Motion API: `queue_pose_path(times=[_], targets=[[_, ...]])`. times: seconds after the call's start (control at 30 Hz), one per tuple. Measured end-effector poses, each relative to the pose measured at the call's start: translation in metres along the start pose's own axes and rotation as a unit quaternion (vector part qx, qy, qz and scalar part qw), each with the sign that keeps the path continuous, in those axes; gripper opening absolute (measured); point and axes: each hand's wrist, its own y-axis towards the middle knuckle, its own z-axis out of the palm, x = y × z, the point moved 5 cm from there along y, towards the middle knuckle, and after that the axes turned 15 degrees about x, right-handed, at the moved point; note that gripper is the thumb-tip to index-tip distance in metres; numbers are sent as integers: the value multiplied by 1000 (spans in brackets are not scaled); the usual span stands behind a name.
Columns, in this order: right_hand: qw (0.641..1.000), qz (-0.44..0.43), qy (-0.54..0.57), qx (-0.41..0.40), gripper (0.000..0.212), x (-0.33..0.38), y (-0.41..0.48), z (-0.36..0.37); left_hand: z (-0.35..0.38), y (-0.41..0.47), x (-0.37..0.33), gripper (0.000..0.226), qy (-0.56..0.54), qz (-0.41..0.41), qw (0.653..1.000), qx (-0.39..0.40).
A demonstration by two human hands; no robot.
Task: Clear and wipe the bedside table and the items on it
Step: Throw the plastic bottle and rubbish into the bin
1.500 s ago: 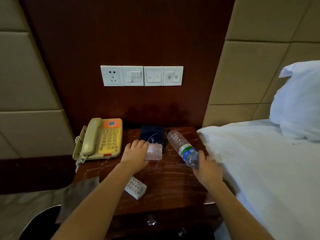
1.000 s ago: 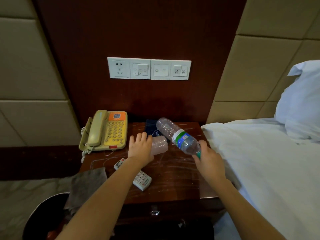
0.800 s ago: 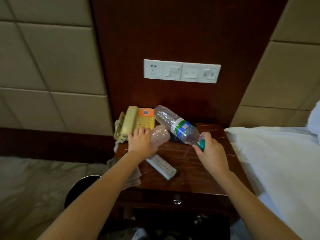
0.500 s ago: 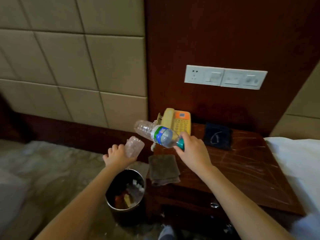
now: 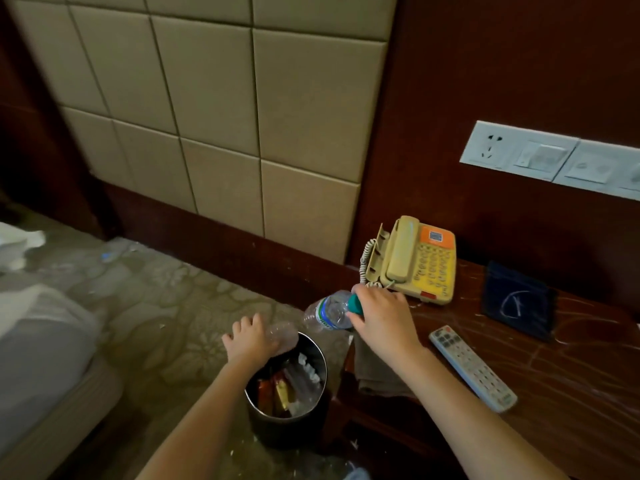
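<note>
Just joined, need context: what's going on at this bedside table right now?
A person is clearing trash off the table. The left hand holds a clear plastic cup over the bin beside the table. The right hand grips a water bottle near its cap, tilted toward the bin. A phone, remote, dark pouch and cloth lie on the table.

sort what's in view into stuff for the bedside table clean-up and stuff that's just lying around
For the job: water bottle in right hand, clear cup in left hand, bin, cloth, telephone, remote, dark pouch, bedside table.

Just there: switch panel, bed, padded wall.
</note>
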Motion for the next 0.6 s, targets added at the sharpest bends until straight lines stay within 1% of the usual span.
queue_pose_path(times=[0.1, 0.23, 0.3, 0.37, 0.4, 0.47, 0.53, 0.6], targets=[[1000, 12, 6, 26, 32, 3, 10, 16, -3, 4, 1, 74, -19, 32, 998, -44], [998, 17, 16, 54, 33, 13, 19, 31, -17, 2, -18, 84, -5, 144, 987, -64], [997, 13, 31, 67, 33, 22, 24, 37, -22, -3, -36, 89, 19, 203, 977, -67], [996, 10, 46, 75, 34, 32, 28, 43, -21, -7, -49, 91, 46, 244, 966, -67], [995, 8, 55, 79, 35, 36, 31, 45, -18, -8, -52, 89, 50, 254, 964, -65], [994, -4, 67, 89, 36, 46, 35, 52, -12, -4, -51, 78, 46, 257, 963, -64], [991, -19, 69, 110, 37, 53, 38, 61, -4, 1, -45, 69, 42, 246, 966, -67], [989, -27, 63, 129, 37, 57, 40, 70, 4, 9, -37, 66, 37, 231, 970, -65]])
